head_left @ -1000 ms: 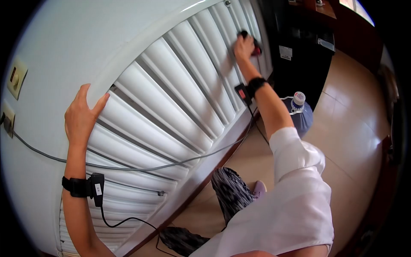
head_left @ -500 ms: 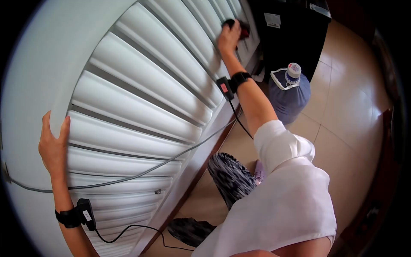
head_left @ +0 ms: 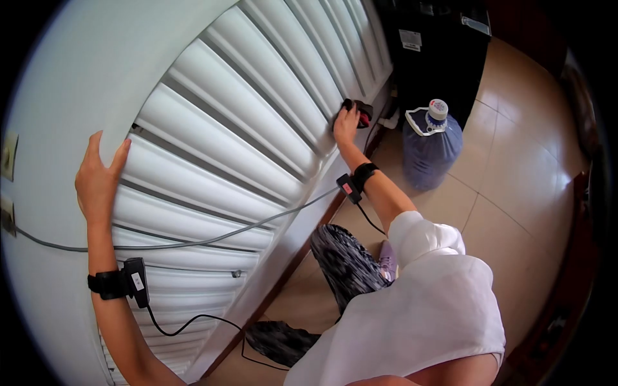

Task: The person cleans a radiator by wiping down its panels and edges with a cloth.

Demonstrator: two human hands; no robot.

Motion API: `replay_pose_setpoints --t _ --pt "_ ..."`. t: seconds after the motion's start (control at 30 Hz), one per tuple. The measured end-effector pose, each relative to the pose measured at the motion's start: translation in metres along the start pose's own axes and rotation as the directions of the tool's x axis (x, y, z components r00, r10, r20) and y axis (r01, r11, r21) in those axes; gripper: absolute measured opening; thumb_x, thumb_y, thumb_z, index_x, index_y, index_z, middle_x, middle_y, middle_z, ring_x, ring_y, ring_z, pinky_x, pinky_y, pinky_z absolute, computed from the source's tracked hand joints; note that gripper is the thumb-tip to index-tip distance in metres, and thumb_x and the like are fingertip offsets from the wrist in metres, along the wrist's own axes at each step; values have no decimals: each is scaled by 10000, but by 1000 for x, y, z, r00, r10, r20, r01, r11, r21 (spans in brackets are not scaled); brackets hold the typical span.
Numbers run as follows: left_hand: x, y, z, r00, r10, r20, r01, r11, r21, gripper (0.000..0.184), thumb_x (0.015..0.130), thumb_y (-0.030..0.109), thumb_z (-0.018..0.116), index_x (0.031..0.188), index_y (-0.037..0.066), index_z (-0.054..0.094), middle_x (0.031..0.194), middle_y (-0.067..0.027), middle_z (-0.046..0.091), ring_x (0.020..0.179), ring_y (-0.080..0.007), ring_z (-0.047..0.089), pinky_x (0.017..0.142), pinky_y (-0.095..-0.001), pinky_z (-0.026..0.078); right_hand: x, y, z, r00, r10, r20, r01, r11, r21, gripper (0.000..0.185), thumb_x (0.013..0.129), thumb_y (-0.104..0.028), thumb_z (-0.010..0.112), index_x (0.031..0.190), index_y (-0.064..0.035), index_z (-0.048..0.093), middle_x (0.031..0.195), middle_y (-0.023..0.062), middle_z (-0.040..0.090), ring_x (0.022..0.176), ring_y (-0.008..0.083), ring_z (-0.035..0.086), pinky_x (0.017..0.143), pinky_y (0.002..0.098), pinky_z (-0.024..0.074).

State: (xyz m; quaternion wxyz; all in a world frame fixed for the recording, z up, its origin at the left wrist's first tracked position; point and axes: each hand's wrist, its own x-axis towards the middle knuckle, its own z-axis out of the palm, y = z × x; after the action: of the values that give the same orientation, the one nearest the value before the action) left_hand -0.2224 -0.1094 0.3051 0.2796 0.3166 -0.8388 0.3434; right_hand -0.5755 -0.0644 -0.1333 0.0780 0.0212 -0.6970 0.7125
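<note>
A white radiator (head_left: 219,122) with long rounded slats fills the left and middle of the view. My left hand (head_left: 100,177) rests with its fingers spread at the radiator's edge, by the white wall, and holds nothing. Toward the far lower end of the slats, my right hand (head_left: 346,125) presses a dark cloth (head_left: 364,114) with a red patch against the radiator. Part of the cloth is hidden under the fingers. Black straps with small devices sit on both wrists.
A grey cable (head_left: 193,243) crosses in front of the slats from a wall socket (head_left: 8,215). Beyond my right forearm, a large bluish bottle (head_left: 431,151) stands on the tiled floor beside a black cabinet (head_left: 438,61). A thin black wire hangs from each wrist device.
My right hand has moved down the slats with the cloth, toward the radiator's lower edge. The view has shifted; my left hand remains spread at the radiator's edge.
</note>
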Motion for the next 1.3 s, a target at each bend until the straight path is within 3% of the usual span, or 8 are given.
replay_pose_setpoints --t 0.27,0.47,0.53,0.6,0.9,1.1,1.17,1.3 --pt "-1 4 -2 999 3 33 -3 1000 -28 524 847 494 615 1185 98 563 1058 -128 668 940 -324 645 810 -371 510 28 -178 14 822 -566 -71 567 798 205 568 870 -222 491 1416 -117 376 1455 143 386 1352 415 288 1083 510 256" --pt "-2 -3 7 1000 27 -4 -27 999 35 491 853 471 616 1187 115 561 1042 -126 672 920 -326 654 794 -375 519 44 -245 15 684 -720 -114 729 671 138 556 897 -254 517 1418 -121 374 1456 103 394 1368 376 273 1111 429 234" --pt "-3 -2 5 999 4 38 -3 1000 -15 486 853 462 622 1184 112 560 1036 -129 673 917 -325 657 793 -375 520 47 -220 20 655 -743 -139 755 635 164 616 842 -249 572 1414 -134 375 1449 79 405 1345 367 303 1066 512 259" --pt "-4 1 3 999 -20 43 20 1000 -12 483 852 457 624 1183 111 559 1034 -129 674 921 -323 657 797 -376 519 39 -187 12 696 -708 -117 718 683 134 585 871 -222 586 1408 -113 380 1434 96 416 1337 372 310 1111 424 240" --pt "-4 0 5 999 -19 26 20 999 -33 502 844 459 635 1189 102 559 1038 -133 674 933 -325 650 800 -372 512 -18 7 -9 937 -347 46 348 937 -22 624 907 -320 547 1435 -75 320 1466 131 351 1341 409 278 1114 452 221" --pt "-1 3 -3 999 27 -29 -27 999 -27 536 829 482 639 1173 77 567 1054 -155 662 923 -352 638 786 -393 508 -28 17 -18 952 -288 104 300 946 -127 587 912 -226 508 1397 44 316 1453 223 329 1351 396 275 1112 472 229" --pt "2 4 -10 999 36 -10 -36 998 -55 539 831 484 635 1169 69 568 1043 -167 660 922 -367 632 782 -406 505 -41 22 -13 938 -318 136 346 871 -350 584 886 -166 510 1359 116 316 1432 258 335 1346 396 283 1123 449 210" --pt "1 0 -7 998 50 -43 -53 996 -78 552 823 503 634 1145 60 573 1016 -161 666 887 -363 639 753 -403 520 -68 -26 -30 965 3 261 116 891 -439 591 876 -179 524 1369 81 329 1420 230 371 1269 408 369 1082 451 276"
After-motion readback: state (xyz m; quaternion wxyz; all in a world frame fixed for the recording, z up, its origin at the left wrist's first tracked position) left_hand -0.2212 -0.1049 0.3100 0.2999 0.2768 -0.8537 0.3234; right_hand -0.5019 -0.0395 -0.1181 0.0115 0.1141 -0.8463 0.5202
